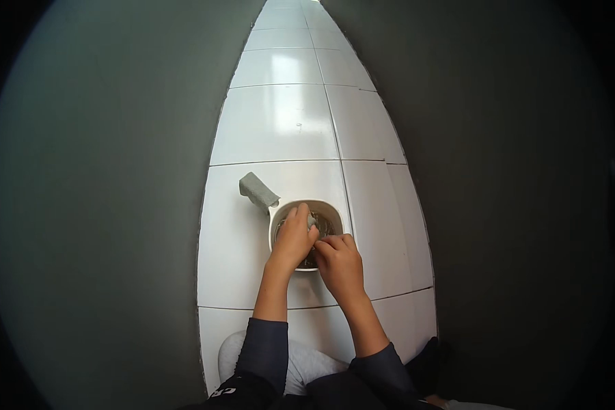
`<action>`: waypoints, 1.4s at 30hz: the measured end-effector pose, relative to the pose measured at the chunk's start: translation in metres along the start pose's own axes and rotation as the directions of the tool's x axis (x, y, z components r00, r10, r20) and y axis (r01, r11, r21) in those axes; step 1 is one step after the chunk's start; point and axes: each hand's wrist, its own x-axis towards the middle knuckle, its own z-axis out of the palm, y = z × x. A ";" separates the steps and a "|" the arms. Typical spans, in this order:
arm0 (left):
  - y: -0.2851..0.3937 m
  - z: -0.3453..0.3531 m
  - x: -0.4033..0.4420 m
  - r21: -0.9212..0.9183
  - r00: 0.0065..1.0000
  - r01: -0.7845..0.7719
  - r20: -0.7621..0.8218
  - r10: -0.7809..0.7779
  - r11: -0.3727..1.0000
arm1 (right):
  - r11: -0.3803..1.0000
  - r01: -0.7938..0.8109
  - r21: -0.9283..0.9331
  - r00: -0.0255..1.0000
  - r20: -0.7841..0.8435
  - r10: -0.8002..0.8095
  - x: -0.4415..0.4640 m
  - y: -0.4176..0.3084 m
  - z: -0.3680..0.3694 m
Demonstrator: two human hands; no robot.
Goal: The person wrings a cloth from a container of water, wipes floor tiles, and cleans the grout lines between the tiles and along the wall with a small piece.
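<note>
A white container (273, 236) with rounded corners stands on the tiled floor in front of me, with dark, shiny contents (331, 225) too small to make out. My left hand (296, 236) reaches into it from the near left, fingers curled round a small grey thing (311, 221). Close beside it, my right hand (339, 258) is over the near right rim, its fingers pinched together; what they hold, if anything, is hidden. A grey cloth (257, 190) hangs over the container's back left corner and touches the rim.
White floor tiles (280, 123) stretch away ahead between dark grey walls (116, 205) on both sides. The wearer's legs in light grey trousers (311, 362) are at the bottom, with a dark foot (425, 362) at the lower right.
</note>
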 end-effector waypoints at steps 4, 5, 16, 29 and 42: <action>0.009 -0.006 0.001 -0.162 0.987 -0.087 -0.149 0.063 0.983 | 0.993 -0.061 0.099 0.998 0.039 0.057 0.004 0.004 -0.003; 0.014 -0.009 0.001 -0.369 0.995 0.004 -0.087 -0.039 0.929 | 0.985 -0.085 0.150 0.996 0.044 0.080 0.004 0.005 -0.003; 0.003 0.000 0.005 -0.045 0.922 -0.190 -0.351 0.163 0.981 | 0.971 -0.035 0.235 0.998 -0.044 0.047 0.000 0.013 0.002; 0.015 0.002 0.001 0.021 0.934 -0.072 -0.350 0.075 0.997 | 0.971 -0.032 0.237 0.999 -0.027 0.039 -0.001 0.015 0.003; 0.019 -0.007 0.001 -0.169 0.953 0.027 -0.293 -0.077 0.985 | 0.977 -0.036 0.209 0.999 0.021 0.032 0.000 0.013 -0.003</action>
